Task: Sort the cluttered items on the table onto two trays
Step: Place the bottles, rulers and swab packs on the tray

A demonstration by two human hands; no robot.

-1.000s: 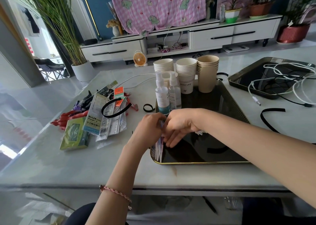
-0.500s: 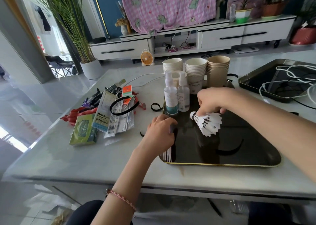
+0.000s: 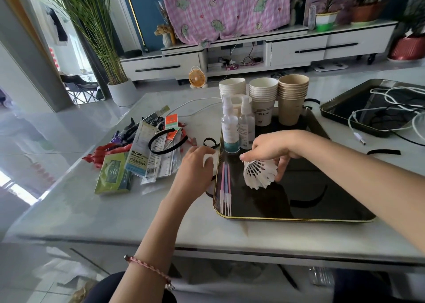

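Observation:
The near black tray [image 3: 299, 220] has a gold rim and carries two spray bottles [image 3: 230, 128], three stacks of paper cups [image 3: 263, 100], a black headband [image 3: 308, 201] and several thin pink and blue sticks [image 3: 225, 187] along its left edge. My right hand [image 3: 271, 146] pinches a white feather shuttlecock [image 3: 259, 174] by its cork end just above the tray. My left hand [image 3: 195, 167] sits at the tray's left rim, fingers curled over a small white object [image 3: 208, 159] that is mostly hidden. The far tray [image 3: 345, 116] holds white and black cables [image 3: 391, 105].
A pile lies left of the tray: a green packet [image 3: 113, 174], a ruler pack [image 3: 140, 151], a black headband [image 3: 167, 139], red ribbon [image 3: 103, 153]. A black hair tie [image 3: 210, 141] and a black strap [image 3: 383, 152] rest on the table. The table's front edge is near.
My left hand let go of the thin sticks, which now lie in the tray, and moved up-left onto a white object. My right hand lifted the shuttlecock and now holds it lower over the tray.

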